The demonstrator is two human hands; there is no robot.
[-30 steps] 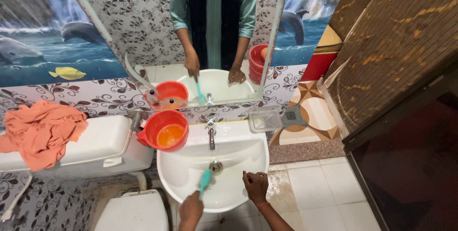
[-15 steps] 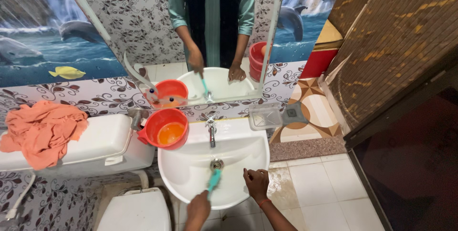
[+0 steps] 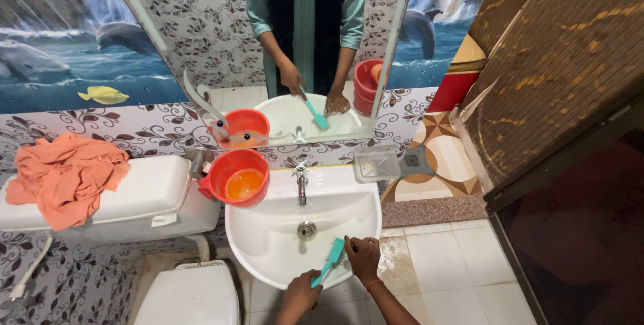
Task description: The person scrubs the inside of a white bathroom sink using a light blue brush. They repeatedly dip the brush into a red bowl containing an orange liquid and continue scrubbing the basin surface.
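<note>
Your left hand [image 3: 301, 293] is closed around the handle of a teal plastic brush [image 3: 329, 262], fingers wrapped tight on its lower end; the brush slants up and to the right, its bristled head lying against the inner front wall of the white ceramic washbasin [image 3: 255, 248]. Your right hand [image 3: 363, 258] rests on the front rim of the basin just beside the brush head, fingers curled together and pressing down on the glazed edge; whether they pinch anything cannot be told. The basin is a smooth, rounded bowl with a metal drain [image 3: 306, 230] at its centre and a chrome tap [image 3: 301, 184] standing upright on its back ledge. At the basin's left rear corner sits a round orange plastic mug [image 3: 235, 177] holding orange liquid. To the left, a crumpled orange cloth [image 3: 66, 176] lies on the flat white toilet cistern [image 3: 144, 201]. A clear rectangular soap dish [image 3: 376, 164] projects from the patterned wall tile to the right of the tap. A frameless mirror [image 3: 201, 30] above reflects the basin and both hands.
</note>
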